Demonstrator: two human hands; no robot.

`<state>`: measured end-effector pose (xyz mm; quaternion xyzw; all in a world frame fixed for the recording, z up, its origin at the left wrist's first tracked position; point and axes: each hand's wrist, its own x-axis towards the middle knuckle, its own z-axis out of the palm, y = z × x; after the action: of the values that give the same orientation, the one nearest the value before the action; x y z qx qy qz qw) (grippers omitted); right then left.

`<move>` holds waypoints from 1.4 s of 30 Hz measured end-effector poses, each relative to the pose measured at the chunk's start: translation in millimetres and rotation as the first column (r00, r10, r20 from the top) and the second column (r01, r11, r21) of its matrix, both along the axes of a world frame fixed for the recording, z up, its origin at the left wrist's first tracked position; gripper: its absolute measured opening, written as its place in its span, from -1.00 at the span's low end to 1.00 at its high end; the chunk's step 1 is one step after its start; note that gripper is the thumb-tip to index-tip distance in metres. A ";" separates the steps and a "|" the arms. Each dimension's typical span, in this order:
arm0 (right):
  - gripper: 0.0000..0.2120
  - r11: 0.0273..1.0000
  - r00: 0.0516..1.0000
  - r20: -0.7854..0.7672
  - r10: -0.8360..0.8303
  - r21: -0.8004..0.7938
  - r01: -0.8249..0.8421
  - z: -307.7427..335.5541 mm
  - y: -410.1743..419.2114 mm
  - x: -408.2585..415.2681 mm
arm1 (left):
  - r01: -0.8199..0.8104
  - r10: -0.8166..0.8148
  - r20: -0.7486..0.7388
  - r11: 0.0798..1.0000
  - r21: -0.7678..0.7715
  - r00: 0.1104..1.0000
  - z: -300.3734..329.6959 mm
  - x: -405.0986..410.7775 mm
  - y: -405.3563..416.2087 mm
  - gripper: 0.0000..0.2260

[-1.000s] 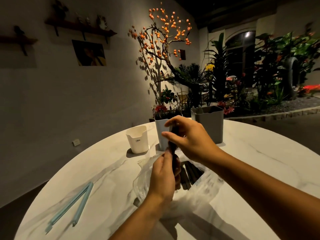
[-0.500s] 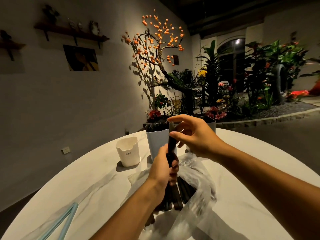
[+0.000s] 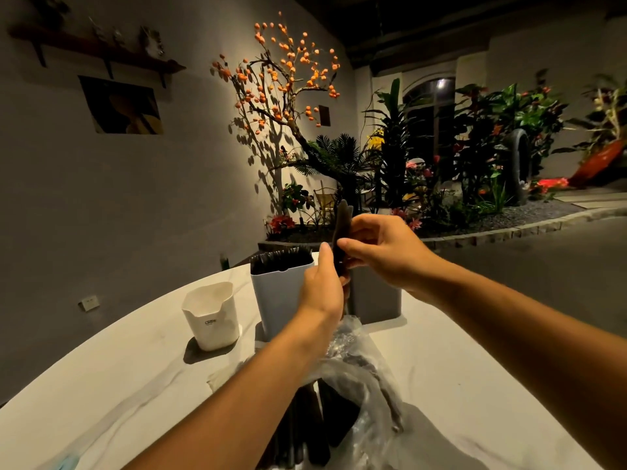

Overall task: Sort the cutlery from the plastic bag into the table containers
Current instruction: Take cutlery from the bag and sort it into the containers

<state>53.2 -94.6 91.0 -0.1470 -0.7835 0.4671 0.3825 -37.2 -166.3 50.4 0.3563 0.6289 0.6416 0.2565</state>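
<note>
Left hand (image 3: pixel 322 293): curled round the lower part of a dark piece of cutlery (image 3: pixel 341 228), held upright above the bench (image 3: pixel 475 385).
Right hand (image 3: pixel 380 256): pinches the same piece higher up, fingers bent.
Cutlery type: too dark to tell.
Plastic bag (image 3: pixel 359 378): crumpled on the bench below the hands, more dark pieces inside.
White container (image 3: pixel 212 317): far left.
Pale blue container (image 3: pixel 280 290): middle, dark cutlery standing in it.
Grey container (image 3: pixel 376 296): behind the hands, partly hidden.
</note>
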 end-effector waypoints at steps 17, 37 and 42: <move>-0.82 0.773 0.836 -0.176 -0.519 0.320 0.547 0.2 102.0 -32.4 | -0.111 -0.164 -0.705 0.938 -0.327 0.690 -18.9 -51.9 62.8 -0.36; -0.79 0.782 0.776 0.296 -0.557 0.501 0.371 -39.8 79.0 -13.6 | -0.135 -0.105 -0.678 0.947 -0.291 0.728 -17.7 -40.9 22.8 -0.40; -0.85 0.822 0.830 0.303 -0.469 0.494 0.284 -25.2 34.3 9.4 | -0.122 -0.120 -0.682 0.948 -0.296 0.721 -5.4 -20.8 -10.5 -0.44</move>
<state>62.5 -60.3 65.8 -0.3096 -0.8827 0.1547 0.3180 -57.9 -176.9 45.0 0.5231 0.7744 0.3513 0.0569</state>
